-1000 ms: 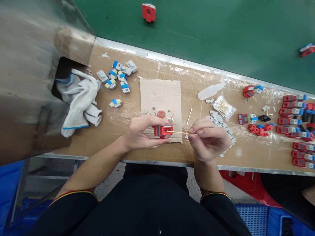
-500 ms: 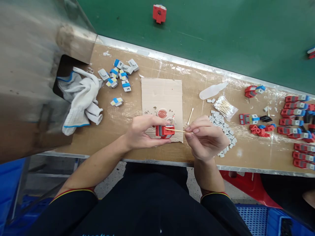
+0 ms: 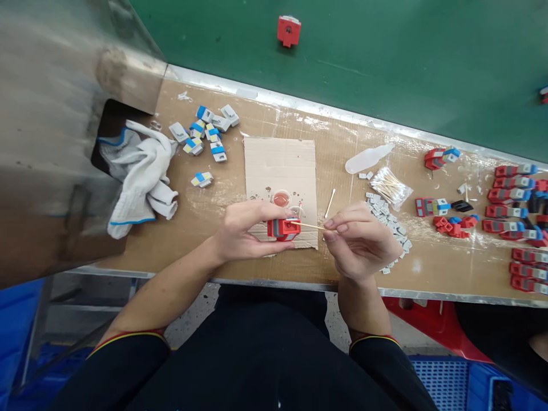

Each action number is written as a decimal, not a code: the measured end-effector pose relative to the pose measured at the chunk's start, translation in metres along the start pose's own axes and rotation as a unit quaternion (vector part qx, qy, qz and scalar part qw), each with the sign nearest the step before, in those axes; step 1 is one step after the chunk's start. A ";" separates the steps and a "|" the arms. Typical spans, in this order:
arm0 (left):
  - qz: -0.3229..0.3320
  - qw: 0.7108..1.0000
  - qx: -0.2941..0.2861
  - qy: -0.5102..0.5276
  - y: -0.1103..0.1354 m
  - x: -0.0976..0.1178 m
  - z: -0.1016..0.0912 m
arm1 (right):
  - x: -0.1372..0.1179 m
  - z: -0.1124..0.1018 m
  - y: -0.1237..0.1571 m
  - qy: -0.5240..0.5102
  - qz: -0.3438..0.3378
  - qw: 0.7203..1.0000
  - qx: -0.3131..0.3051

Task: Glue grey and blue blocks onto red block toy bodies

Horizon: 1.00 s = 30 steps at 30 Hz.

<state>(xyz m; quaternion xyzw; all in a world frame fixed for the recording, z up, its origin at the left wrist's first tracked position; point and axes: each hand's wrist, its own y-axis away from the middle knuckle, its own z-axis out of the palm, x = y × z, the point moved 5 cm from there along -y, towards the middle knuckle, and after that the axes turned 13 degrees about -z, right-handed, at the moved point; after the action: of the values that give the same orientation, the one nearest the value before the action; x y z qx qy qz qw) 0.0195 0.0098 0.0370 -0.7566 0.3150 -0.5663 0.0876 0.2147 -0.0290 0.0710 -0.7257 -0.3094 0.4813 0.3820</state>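
Note:
My left hand [image 3: 248, 231] grips a small red and grey plastic toy truck cab [image 3: 282, 229] between thumb and fingers, over the front part of a cardboard sheet [image 3: 280, 160]. In my right hand [image 3: 363, 240] a thin wooden stick [image 3: 311, 226], like a cotton swab's, is pinched between thumb and fingertips. Its far end meets the upper face of the red cab; I cannot make out the tip. Just beyond the cab, on the cardboard, stands a small round cup of reddish liquid [image 3: 281, 198]. Beside it is a second clear cup [image 3: 297, 212], partly hidden by my left thumb.
A loose cotton swab [image 3: 330, 203], a swab pack [image 3: 390, 187], a pile of small grey pieces [image 3: 387, 222] and a whitish translucent bottle [image 3: 369, 158] lie rightward. Grey-blue parts [image 3: 205, 131] and white gloves [image 3: 143, 177] lie left. Red toy trucks [image 3: 509, 194] line the far right. A green surface [image 3: 363, 63] adjoins.
The red part on the green surface has shifted right. My left hand and the cab have moved very slightly left; the stick still meets the cab's top.

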 end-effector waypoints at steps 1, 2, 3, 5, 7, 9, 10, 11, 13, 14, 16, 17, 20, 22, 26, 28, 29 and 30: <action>0.002 1.000 0.000 -0.003 0.000 0.000 0.000 | 0.000 0.000 0.000 0.003 -0.002 1.000 0.000; 0.003 1.000 0.002 -0.005 -0.001 0.000 0.000 | 0.000 -0.001 -0.001 0.006 -0.004 1.000 0.000; 0.005 1.000 0.004 -0.006 -0.001 0.000 -0.001 | 0.000 -0.001 -0.001 0.008 -0.006 1.000 0.000; 0.009 1.000 0.011 -0.007 -0.001 0.000 -0.001 | 0.001 -0.002 -0.001 0.014 -0.005 1.000 0.001; 0.013 1.000 0.016 -0.003 -0.001 0.000 -0.002 | 0.001 -0.002 0.000 0.018 -0.005 1.000 0.004; 0.015 1.000 0.017 -0.004 0.000 0.000 -0.003 | 0.001 -0.002 0.000 0.019 -0.005 1.000 0.004; 0.014 1.000 0.017 -0.007 -0.001 0.001 -0.003 | 0.001 -0.003 0.001 0.019 -0.005 1.000 0.003; 0.014 1.000 0.018 -0.011 -0.001 0.001 -0.004 | 0.002 -0.003 0.001 0.019 -0.003 1.000 0.002; 0.013 1.000 0.020 -0.020 -0.001 0.002 -0.005 | 0.003 -0.008 0.000 0.018 0.002 1.000 0.012; 0.012 0.999 0.020 -0.024 -0.002 0.002 -0.005 | 0.004 -0.012 0.000 0.018 0.005 0.999 0.029; 0.014 0.999 0.023 -0.029 -0.002 0.002 -0.007 | 0.007 -0.022 -0.001 0.023 0.007 0.998 0.063; 0.015 0.999 0.025 -0.029 -0.003 0.002 -0.008 | 0.009 -0.024 -0.002 0.025 0.011 0.998 0.060; 0.006 0.999 0.040 -0.027 -0.003 0.000 -0.011 | 0.015 -0.017 -0.003 0.038 0.025 0.997 -0.064; -0.010 0.998 0.052 -0.018 -0.003 -0.003 -0.012 | 0.018 -0.004 0.000 0.052 0.021 0.983 -0.173; -0.042 0.997 0.066 0.008 -0.001 -0.010 -0.013 | 0.022 0.015 0.008 0.090 -0.022 0.959 -0.268; -0.048 0.996 0.067 0.015 0.001 -0.012 -0.012 | 0.024 0.022 0.012 0.090 -0.037 0.953 -0.287; -0.049 0.996 0.067 0.018 0.002 -0.013 -0.012 | 0.024 0.024 0.014 0.082 -0.040 0.951 -0.296; -0.050 0.996 0.067 0.020 0.002 -0.013 -0.011 | 0.024 0.025 0.014 0.072 -0.040 0.949 -0.303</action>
<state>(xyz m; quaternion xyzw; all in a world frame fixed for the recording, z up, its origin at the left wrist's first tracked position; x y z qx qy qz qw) 0.0062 0.0185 0.0292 -0.7520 0.2402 -0.6051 0.1032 0.2013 -0.0105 0.0418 -0.8268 -0.4414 0.2960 0.1843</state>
